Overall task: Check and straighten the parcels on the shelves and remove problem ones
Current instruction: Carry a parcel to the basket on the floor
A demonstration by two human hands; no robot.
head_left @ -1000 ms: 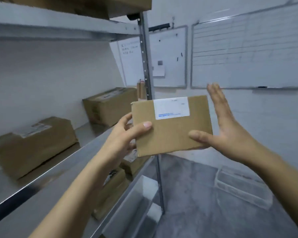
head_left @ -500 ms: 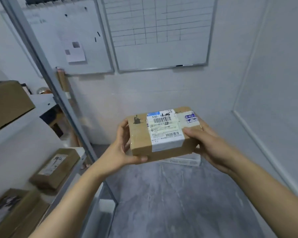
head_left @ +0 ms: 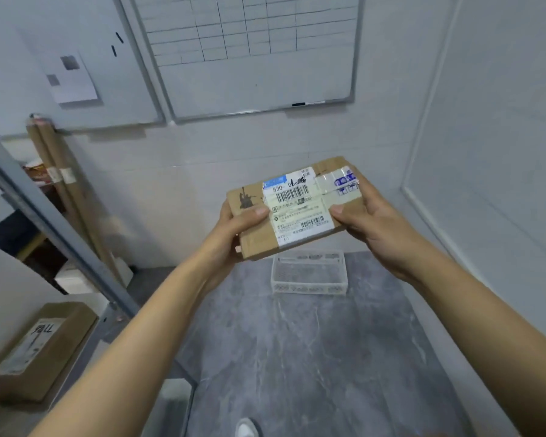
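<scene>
- Head view, frame centre: left hand (head_left: 234, 230) and right hand (head_left: 371, 222) each grip one end of the flat brown cardboard parcel (head_left: 297, 212), thumbs on top.
- Just below it in the frame, a white mesh plastic basket (head_left: 309, 274) sits on the grey floor (head_left: 297, 357).
- Dropped from here, the parcel may miss or tip the basket.

Parcel (head_left: 256, 244): white shipping label (head_left: 300, 212) on top face.
- Printed "530" at label's upper left, under blue strip; black marker scrawl beside it, unreadable.
- Two barcodes on label, one near top, one at lower right; small print between them too blurred to read.
- Tape (head_left: 344, 182) right of label: blue stamped characters, illegible.

Box (head_left: 60, 351) on lower shelf: black handwriting on lid, possibly "YALL"; sticker below it illegible.

Whiteboard (head_left: 252, 74): ruled grid, cell contents too faint to read.
</scene>
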